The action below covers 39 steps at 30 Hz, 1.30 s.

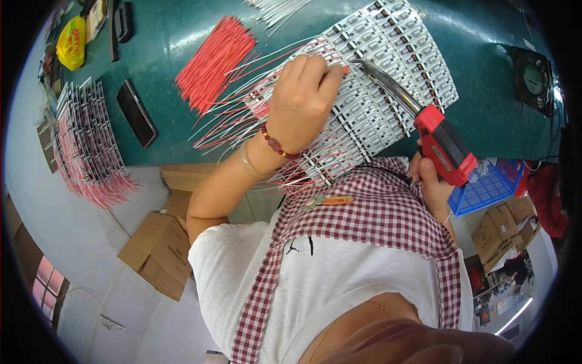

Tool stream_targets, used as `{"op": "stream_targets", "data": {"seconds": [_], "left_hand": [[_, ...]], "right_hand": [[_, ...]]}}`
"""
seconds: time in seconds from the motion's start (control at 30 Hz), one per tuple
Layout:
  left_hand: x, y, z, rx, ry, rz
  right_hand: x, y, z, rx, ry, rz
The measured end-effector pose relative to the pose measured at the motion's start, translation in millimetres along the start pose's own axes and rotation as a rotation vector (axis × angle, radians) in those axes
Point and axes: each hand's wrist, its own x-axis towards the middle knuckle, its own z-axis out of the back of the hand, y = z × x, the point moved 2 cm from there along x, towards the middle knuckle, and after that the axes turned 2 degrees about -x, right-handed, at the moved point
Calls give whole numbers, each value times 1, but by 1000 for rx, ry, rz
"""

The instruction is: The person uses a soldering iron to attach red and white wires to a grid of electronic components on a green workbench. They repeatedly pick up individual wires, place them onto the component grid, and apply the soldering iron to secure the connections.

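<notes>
My right hand (431,185) grips a red and black soldering gun (445,145). Its metal barrel slants up and left, and the tip is over a wide panel of small white circuit boards (400,60). Just left of that tip, my left hand (305,91) rests over the panel with its fingers pinched together. A bit of red wire (345,70) shows at these fingertips; the rest is hidden by the hand. Red and white wires (221,124) stick out from the panel's left part, passing under and around my left wrist.
A pile of red wires (216,60) lies left of the panel, with white wires (280,9) at the far edge. Further left are a phone (136,113) and wired boards (88,133). A small black fan (533,80) stands right, above a blue basket (488,188).
</notes>
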Motion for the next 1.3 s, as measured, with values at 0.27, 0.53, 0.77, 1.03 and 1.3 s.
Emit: {"op": "stream_targets", "data": {"seconds": [0.27,0.53,0.77,1.03,1.3], "left_hand": [[-1,-1,-1,4,-20,1],[-1,-3,-2,27,-12,10],[2,-3,-1,56,16,39],[2,-3,-4,33,-10,72],[3,-14,2,33,-29,3]], "right_hand": [[-7,-18,7,-158,31,47],[-8,-10,3,-102,-27,39],[-8,-4,5,26,-9,-25],[-10,-7,7,33,2,-28],[-14,-13,8,42,-5,-22]]}}
